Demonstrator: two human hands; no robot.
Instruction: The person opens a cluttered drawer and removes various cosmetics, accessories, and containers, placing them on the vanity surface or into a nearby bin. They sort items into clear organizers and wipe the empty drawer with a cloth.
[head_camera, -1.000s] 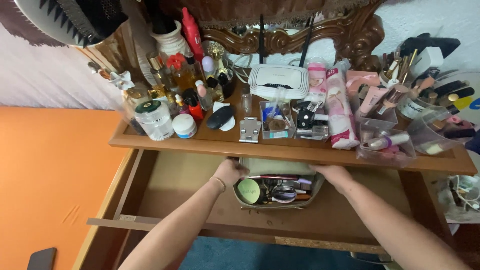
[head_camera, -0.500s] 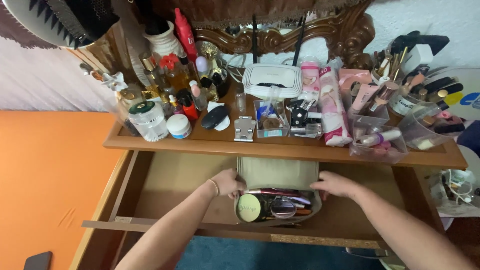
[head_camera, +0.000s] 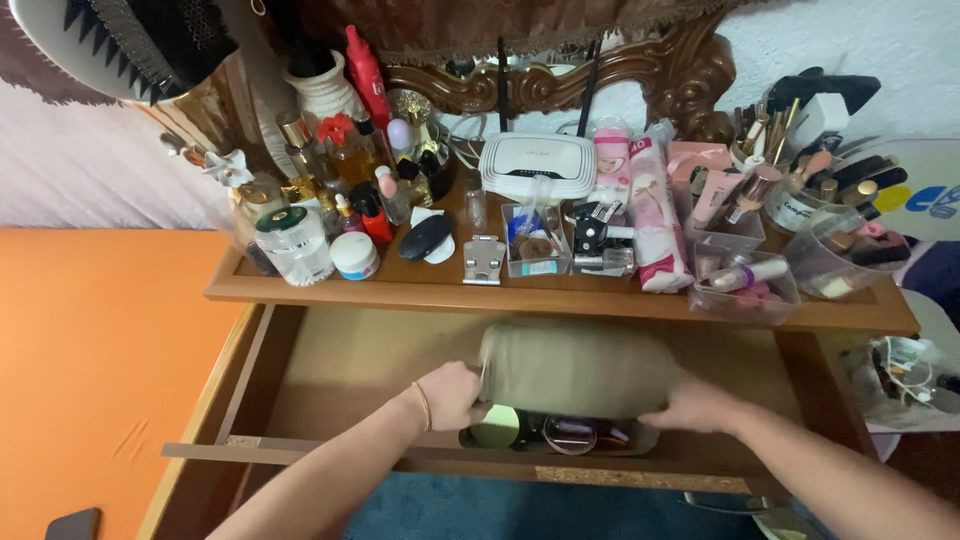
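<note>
Both hands grip a beige cosmetics pouch (head_camera: 572, 368) in the open drawer (head_camera: 330, 370) below the table (head_camera: 560, 297). Left hand (head_camera: 452, 395) fingers are clamped on its left end; right hand (head_camera: 698, 404) fingers clamp the right end. The opposed grip supports the pouch's flap, which is blurred. A round green compact (head_camera: 496, 430) lies just below the left fingers.
</note>
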